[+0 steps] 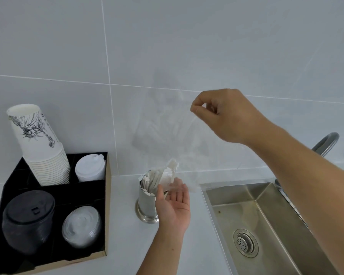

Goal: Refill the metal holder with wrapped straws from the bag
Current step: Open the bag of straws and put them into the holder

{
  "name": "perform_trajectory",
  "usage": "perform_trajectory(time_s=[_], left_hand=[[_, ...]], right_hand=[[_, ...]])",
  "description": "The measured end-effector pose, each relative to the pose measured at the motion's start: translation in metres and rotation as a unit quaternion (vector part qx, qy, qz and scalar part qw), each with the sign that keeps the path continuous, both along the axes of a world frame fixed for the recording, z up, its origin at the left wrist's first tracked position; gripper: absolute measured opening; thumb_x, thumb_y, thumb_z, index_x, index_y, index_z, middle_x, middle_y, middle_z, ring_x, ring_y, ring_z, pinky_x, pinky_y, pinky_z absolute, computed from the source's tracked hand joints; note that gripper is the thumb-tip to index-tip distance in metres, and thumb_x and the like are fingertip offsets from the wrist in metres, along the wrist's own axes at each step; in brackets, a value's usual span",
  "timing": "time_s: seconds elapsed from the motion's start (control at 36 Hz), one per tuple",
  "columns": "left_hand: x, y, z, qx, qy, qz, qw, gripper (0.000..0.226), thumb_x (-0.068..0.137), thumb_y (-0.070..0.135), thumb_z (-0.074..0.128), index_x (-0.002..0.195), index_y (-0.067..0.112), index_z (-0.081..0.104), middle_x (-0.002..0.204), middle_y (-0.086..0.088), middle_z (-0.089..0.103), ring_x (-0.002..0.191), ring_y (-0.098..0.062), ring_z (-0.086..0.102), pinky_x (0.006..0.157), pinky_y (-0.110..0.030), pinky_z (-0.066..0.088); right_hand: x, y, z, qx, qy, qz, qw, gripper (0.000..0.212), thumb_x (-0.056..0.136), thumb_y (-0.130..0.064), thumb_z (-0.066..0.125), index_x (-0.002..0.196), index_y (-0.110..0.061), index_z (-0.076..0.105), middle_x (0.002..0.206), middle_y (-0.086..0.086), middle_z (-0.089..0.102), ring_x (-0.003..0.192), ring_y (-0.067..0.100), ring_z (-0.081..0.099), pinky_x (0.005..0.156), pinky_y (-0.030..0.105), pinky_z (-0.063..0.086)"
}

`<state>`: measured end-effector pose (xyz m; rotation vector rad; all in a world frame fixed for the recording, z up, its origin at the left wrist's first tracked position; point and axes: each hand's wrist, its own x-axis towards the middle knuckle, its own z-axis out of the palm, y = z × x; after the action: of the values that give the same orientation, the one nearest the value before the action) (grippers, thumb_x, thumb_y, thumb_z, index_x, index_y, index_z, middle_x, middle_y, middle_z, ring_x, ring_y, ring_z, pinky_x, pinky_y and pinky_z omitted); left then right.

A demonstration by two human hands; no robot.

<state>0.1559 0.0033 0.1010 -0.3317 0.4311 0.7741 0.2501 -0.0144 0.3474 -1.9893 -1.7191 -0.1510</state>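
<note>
On counter, metal holder (pixel 147 203) holds wrapped straws (pixel 157 180); bag (pixel 173 124) see-through.

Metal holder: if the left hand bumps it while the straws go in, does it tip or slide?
Probably stays put. The metal holder has a flared base wider than its tube, which should resist tipping. The wrapped straws look light, adding little top weight. On the smooth white counter it may slide; the left hand beside it could steady it.

Right hand (pixel 224 114) pinches the clear bag (pixel 167 124) above the straw-filled metal holder (pixel 147 203).
</note>
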Motion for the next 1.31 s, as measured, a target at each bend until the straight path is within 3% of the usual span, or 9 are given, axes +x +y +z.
perform_trajectory(time_s=[0.08,0.19,0.25,0.39,0.53,0.75,1.08,1.22,1.31], left_hand=[[-0.001,0.000,-0.001,0.002,-0.008,0.000,1.000,0.046,0.094,0.038,0.056,0.120,0.000,0.054,0.100,-0.011,0.071,0.077,-0.019,0.074,0.067,-0.034,0.062],[-0.002,0.002,0.000,0.017,0.004,-0.001,1.000,0.043,0.094,0.039,0.055,0.114,0.000,0.056,0.096,-0.013,0.075,0.082,-0.020,0.075,0.070,-0.037,0.062],[-0.002,0.001,0.002,0.019,0.007,0.000,1.000,0.041,0.094,0.038,0.056,0.113,0.001,0.057,0.097,-0.013,0.075,0.084,-0.020,0.075,0.070,-0.037,0.062],[-0.002,-0.001,0.006,0.031,0.010,-0.002,0.999,0.037,0.095,0.036,0.055,0.107,0.002,0.060,0.095,-0.012,0.075,0.081,-0.019,0.075,0.069,-0.036,0.062],[0.000,0.000,0.006,0.043,0.024,-0.001,0.999,0.036,0.098,0.035,0.050,0.105,0.002,0.062,0.097,-0.011,0.073,0.080,-0.018,0.075,0.074,-0.036,0.061],[0.004,-0.004,0.007,0.053,0.038,-0.013,0.998,0.032,0.097,0.031,0.053,0.109,0.002,0.058,0.101,-0.011,0.072,0.081,-0.018,0.075,0.065,-0.033,0.062],[0.004,-0.013,0.021,0.086,0.078,-0.024,0.993,0.015,0.097,0.021,0.055,0.099,0.007,0.059,0.078,-0.007,0.077,0.070,-0.013,0.074,0.061,-0.030,0.062],[0.004,-0.017,0.027,0.087,0.097,-0.041,0.991,0.012,0.097,0.016,0.055,0.105,0.008,0.057,0.098,-0.011,0.070,0.089,-0.015,0.070,0.065,-0.031,0.062],[0.001,-0.019,0.031,0.094,0.102,-0.050,0.989,0.010,0.096,0.016,0.055,0.102,0.008,0.058,0.099,-0.012,0.069,0.091,-0.016,0.068,0.065,-0.031,0.062]], right_hand=[[-0.002,0.003,-0.005,-0.005,-0.002,-0.007,1.000,0.017,0.095,-0.025,0.055,0.087,-0.024,0.070,0.051,-0.012,0.050,0.049,0.002,0.048,0.051,0.019,0.039],[0.002,-0.001,0.007,0.021,0.030,-0.013,0.999,0.016,0.094,-0.024,0.057,0.085,-0.022,0.069,0.047,-0.011,0.051,0.045,0.001,0.049,0.044,0.009,0.035],[0.004,-0.005,0.015,0.034,0.040,-0.014,0.999,0.016,0.094,-0.026,0.057,0.083,-0.023,0.068,0.044,-0.019,0.052,0.042,0.000,0.049,0.043,0.007,0.034],[0.009,-0.016,0.035,0.079,0.068,-0.016,0.994,0.017,0.092,-0.025,0.059,0.085,-0.017,0.072,0.039,-0.015,0.044,0.038,0.006,0.041,0.041,0.009,0.031],[0.009,-0.029,0.047,0.096,0.084,-0.005,0.992,0.017,0.092,-0.024,0.059,0.087,-0.017,0.073,0.048,-0.004,0.042,0.038,0.008,0.035,0.040,0.010,0.031],[0.016,-0.051,0.056,0.116,0.114,-0.017,0.986,0.016,0.092,-0.022,0.058,0.085,-0.021,0.073,0.039,-0.011,0.041,0.038,0.008,0.035,0.040,0.011,0.033],[0.019,-0.078,0.067,0.144,0.130,-0.039,0.980,0.016,0.092,-0.020,0.058,0.087,-0.014,0.073,0.038,-0.012,0.039,0.036,0.006,0.035,0.038,0.009,0.029],[0.020,-0.092,0.070,0.159,0.149,-0.054,0.975,0.017,0.093,-0.022,0.057,0.088,-0.015,0.072,0.039,-0.013,0.037,0.042,0.010,0.036,0.038,0.011,0.030],[0.021,-0.100,0.073,0.166,0.153,-0.060,0.972,0.018,0.093,-0.022,0.056,0.086,-0.015,0.072,0.039,-0.011,0.035,0.040,0.010,0.034,0.036,0.011,0.028]])
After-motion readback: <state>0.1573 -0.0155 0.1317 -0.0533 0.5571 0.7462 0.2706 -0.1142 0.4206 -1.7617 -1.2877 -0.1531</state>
